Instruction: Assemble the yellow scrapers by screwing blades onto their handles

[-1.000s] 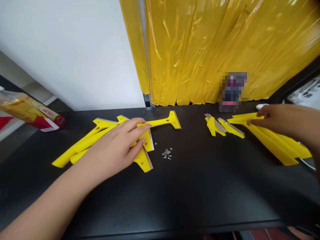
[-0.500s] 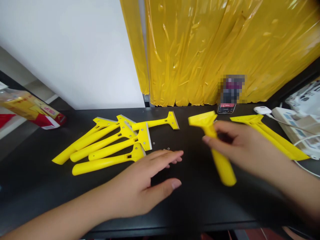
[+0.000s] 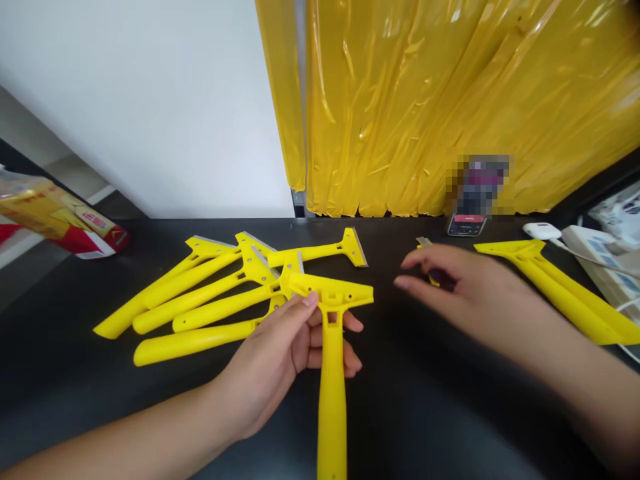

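Observation:
My left hand (image 3: 283, 353) is closed around the neck of a yellow scraper handle (image 3: 331, 373). Its wide head faces up, showing two small holes and no blade. My right hand (image 3: 445, 280), thumb and forefinger apart, is just above the black table with nothing visible between the fingertips. Partly hidden behind it lie a small metal blade (image 3: 423, 241) and a bit of yellow plastic. To the left, several yellow scrapers (image 3: 200, 283) with metal blades lie in an overlapping heap, and one more scraper (image 3: 354, 248) points right behind the held head.
Yellow scraper parts (image 3: 555, 287) lie at the right beside a white power strip (image 3: 595, 250) with cables and a white earbud case (image 3: 542, 231). A phone (image 3: 467, 223) leans on the yellow plastic sheet (image 3: 400, 120). A red and yellow package (image 3: 75, 220) lies far left.
The scraper handle has passed from my right hand to my left, which has closed on it. My right hand has let go and opened beside the small blade.

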`<state>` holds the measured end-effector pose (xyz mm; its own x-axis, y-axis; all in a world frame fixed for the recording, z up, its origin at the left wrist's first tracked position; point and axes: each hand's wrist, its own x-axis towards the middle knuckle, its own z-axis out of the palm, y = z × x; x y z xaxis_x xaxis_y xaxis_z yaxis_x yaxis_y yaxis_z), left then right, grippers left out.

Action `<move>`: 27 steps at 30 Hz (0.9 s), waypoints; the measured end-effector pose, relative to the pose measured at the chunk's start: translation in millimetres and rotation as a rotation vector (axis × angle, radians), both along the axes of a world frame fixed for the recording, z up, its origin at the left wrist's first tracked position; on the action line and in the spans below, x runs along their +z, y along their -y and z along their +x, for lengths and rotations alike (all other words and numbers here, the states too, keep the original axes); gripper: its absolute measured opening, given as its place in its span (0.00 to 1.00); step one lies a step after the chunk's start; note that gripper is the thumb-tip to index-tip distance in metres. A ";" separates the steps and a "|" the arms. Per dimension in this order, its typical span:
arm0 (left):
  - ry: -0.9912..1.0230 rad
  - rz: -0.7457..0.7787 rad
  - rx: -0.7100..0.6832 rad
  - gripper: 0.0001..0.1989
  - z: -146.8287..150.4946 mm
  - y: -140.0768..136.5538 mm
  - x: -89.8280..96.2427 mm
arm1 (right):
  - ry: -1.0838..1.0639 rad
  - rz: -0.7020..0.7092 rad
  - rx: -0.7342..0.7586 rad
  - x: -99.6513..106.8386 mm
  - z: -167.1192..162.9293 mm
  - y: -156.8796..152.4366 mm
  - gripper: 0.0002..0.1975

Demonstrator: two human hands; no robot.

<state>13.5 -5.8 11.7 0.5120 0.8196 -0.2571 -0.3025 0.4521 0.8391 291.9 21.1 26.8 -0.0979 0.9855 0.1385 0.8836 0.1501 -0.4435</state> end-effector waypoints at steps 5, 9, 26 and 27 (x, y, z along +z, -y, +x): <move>-0.055 0.018 -0.161 0.25 -9.2 -0.3 -6.2 | 0.311 -0.096 -0.303 -12.5 58.6 -40.8 0.28; -0.065 0.012 -0.204 0.26 -12.0 -3.0 -8.7 | 0.390 -0.155 -0.319 -27.8 65.3 -46.8 0.26; -0.065 0.025 -0.186 0.20 -7.7 0.0 -2.9 | 0.217 -0.251 -0.188 -32.8 60.0 -54.3 0.12; -0.071 0.013 -0.180 0.19 -7.2 1.5 -2.1 | 0.200 -0.240 -0.181 -30.0 58.6 -52.0 0.12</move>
<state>6.3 -7.4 9.6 0.6318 0.7198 -0.2876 -0.1573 0.4824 0.8617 350.5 73.2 -3.2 0.0797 0.9915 -0.1027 0.9591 -0.1044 -0.2632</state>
